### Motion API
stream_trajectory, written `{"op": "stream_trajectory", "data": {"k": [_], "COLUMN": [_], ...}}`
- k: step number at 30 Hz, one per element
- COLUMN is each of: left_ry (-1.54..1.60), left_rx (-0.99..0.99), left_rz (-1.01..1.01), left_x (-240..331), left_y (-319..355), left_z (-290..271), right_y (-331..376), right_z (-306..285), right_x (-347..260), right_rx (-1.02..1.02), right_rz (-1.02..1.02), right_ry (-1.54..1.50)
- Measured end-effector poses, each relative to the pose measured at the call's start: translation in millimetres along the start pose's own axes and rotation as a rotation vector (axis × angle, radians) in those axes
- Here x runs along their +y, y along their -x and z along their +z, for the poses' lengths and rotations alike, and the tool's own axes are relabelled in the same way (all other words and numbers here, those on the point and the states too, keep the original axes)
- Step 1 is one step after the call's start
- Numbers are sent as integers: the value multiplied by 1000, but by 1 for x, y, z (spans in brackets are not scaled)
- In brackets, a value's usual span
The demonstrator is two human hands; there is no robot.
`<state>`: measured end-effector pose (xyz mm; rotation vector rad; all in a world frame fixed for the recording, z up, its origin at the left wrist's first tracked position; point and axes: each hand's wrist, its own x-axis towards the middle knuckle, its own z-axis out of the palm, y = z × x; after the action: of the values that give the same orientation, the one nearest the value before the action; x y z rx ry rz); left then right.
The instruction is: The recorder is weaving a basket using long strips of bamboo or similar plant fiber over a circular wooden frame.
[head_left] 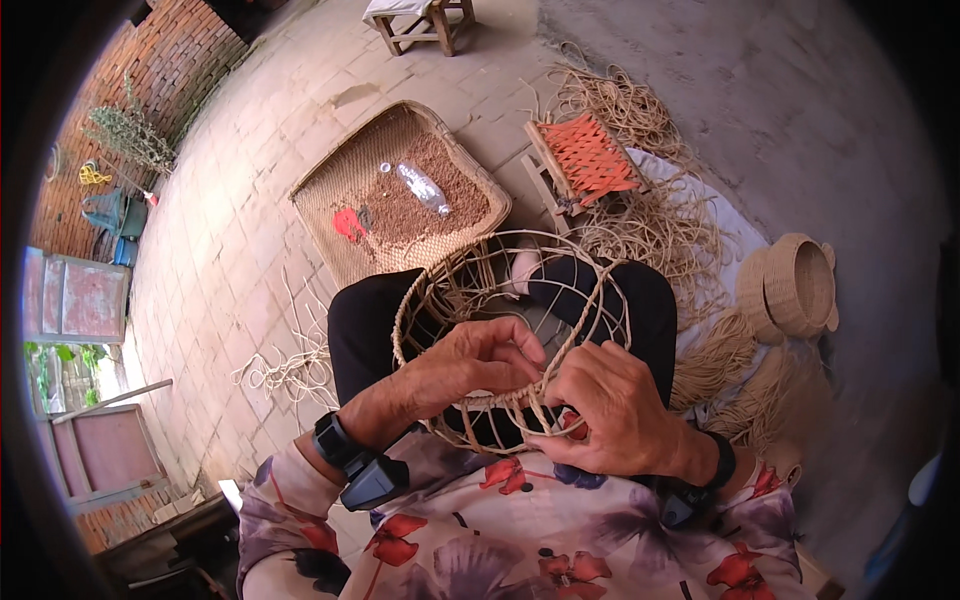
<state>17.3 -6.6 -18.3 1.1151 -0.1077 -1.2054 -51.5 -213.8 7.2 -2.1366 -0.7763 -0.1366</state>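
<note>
An openwork basket (490,401) of tan twisted cord over thin ribs rests on my lap between my knees, with its round braided rim toward me. My left hand (480,358) reaches in over the near rim, its fingers curled and closed at the braid; its thumb tip is hard to see. Close by on the right, my right hand (612,408) is bent round a cord strand (536,412) at the same stretch of rim. Its fingers press together on the strand. Loose ribs stick out below the rim, near my shirt.
Ahead lies a square woven tray (318,222) with brown grains, a clear plastic bottle (422,188) and a red item (349,225). To its right stand a small stool with orange webbing (585,158), cord heaps (650,240) and round woven baskets (800,285). Another stool (430,25) stands farther off.
</note>
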Motion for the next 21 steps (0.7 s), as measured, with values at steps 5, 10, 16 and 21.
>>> {"op": "stream_trajectory", "data": {"k": [5,10,16,21], "left_ry": [-26,-70,8,66], "left_rx": [-3,-31,-51,-27], "left_rz": [-11,36,-3,11], "left_x": [5,-4,-2,-7], "left_y": [3,5,3,-2], "left_z": [-1,-2,-3,-4], "right_y": [7,3,-21,-29], "right_z": [3,-7,-25,-19], "right_x": [4,3,19,21], "right_rx": [44,-96,-103,-308], "right_rz": [45,80,-45,-61], "right_ry": [-97,-149,64,96]}}
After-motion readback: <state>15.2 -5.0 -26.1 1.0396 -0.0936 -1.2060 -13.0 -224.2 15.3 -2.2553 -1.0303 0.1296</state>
